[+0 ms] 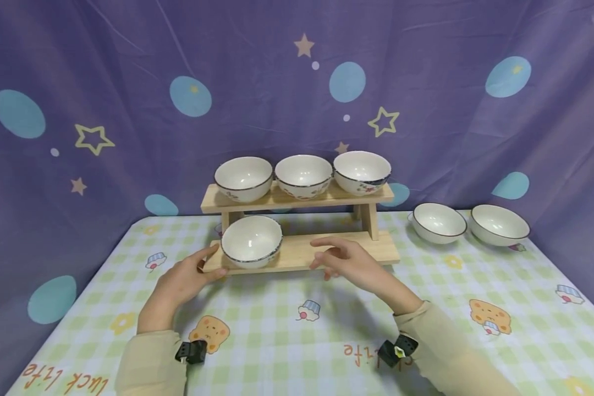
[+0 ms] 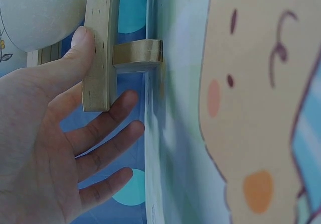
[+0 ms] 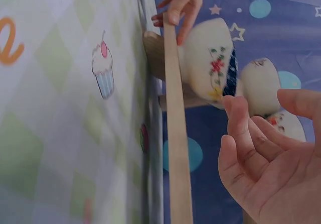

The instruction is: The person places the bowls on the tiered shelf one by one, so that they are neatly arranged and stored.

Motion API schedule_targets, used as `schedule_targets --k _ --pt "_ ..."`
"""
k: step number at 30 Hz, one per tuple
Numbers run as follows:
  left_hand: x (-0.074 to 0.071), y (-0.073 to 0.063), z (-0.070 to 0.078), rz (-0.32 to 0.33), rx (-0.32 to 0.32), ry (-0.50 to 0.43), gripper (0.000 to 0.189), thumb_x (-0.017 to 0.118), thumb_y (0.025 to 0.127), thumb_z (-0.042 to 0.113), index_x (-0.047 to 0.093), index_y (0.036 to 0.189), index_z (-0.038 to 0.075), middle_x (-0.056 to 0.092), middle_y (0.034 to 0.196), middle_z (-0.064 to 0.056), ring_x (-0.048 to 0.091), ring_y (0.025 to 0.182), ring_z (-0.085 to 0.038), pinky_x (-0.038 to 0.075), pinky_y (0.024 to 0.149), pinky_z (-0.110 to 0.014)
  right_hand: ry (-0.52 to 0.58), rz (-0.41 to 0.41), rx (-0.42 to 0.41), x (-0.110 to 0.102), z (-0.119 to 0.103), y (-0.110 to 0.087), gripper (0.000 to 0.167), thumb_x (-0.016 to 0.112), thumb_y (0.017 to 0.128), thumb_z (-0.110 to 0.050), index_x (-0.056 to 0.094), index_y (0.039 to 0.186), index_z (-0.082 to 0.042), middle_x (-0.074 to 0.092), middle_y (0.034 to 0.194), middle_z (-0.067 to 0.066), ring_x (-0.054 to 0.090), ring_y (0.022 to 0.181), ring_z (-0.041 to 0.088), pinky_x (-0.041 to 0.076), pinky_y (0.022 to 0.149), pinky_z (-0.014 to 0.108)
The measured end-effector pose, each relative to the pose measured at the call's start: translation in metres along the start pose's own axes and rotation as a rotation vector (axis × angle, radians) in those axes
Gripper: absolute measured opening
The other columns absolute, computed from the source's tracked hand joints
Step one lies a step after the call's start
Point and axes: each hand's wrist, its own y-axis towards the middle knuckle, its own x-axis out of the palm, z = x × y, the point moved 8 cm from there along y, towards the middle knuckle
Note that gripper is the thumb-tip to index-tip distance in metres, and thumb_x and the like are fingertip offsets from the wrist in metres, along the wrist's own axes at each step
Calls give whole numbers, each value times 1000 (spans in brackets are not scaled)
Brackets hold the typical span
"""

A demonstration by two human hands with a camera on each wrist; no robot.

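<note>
A two-tier wooden bowl rack [image 1: 297,250] stands on the table. At its left end my left hand [image 1: 180,280] grips the lower board, with the thumb [image 2: 83,45] on one side and the index finger across the other. Close beside that hand, a white bowl [image 1: 252,242] with a dark patterned rim sits upright on the lower board. My right hand [image 1: 348,263] hovers by the front edge of the same board, right of the bowl, its fingers loosely bent around nothing. On the upper board stand a left bowl [image 1: 243,179], a middle bowl [image 1: 304,176] and a right bowl [image 1: 362,172].
To the right of the rack, two more white bowls, a nearer one [image 1: 439,223] and a farther-right one [image 1: 499,225], rest on the table. A green checked cloth [image 1: 262,341] covers the table. Behind it hangs a purple curtain [image 1: 257,49].
</note>
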Motion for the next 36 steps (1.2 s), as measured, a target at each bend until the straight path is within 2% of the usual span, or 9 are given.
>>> schedule_targets --k 5,14,22,26,31,36 --pt "1 1 0 0 2 -8 86 61 90 62 34 156 13 61 122 -24 61 93 -30 48 71 -47 10 17 11 -17 3 -10 49 56 103 -23 47 143 5 70 105 16 65 79 26 57 81 40" --pt "-1 1 1 -1 0 0 87 60 90 64 33 156 15 59 125 -25 60 98 -34 48 74 -50 -101 68 -15 -54 8 -26 45 53 105 -20 47 142 3 70 108 15 65 80 28 53 80 43" --pt "1 1 -1 -1 1 1 86 60 90 64 34 156 14 60 123 -23 61 94 -30 47 71 -47 -140 138 7 -82 10 -39 42 53 105 -21 49 142 -1 70 108 14 66 79 29 51 77 36" --pt "0 1 0 -4 -2 -1 86 60 90 63 33 156 13 59 124 -25 60 94 -31 48 72 -47 -144 159 26 -93 13 -44 42 52 105 -20 49 142 -1 70 109 15 66 79 24 51 76 33" --pt "0 -1 1 -5 0 -3 86 60 90 63 34 155 13 60 123 -24 60 94 -31 48 72 -47 -142 244 17 -111 15 -50 42 50 106 -21 49 141 3 70 110 17 66 78 16 53 73 29" --pt "0 -1 2 -2 -1 3 85 60 91 63 34 155 14 59 125 -25 61 95 -32 48 73 -48 -167 324 24 -130 19 -57 43 50 106 -25 51 140 1 72 108 9 69 81 16 55 73 28"
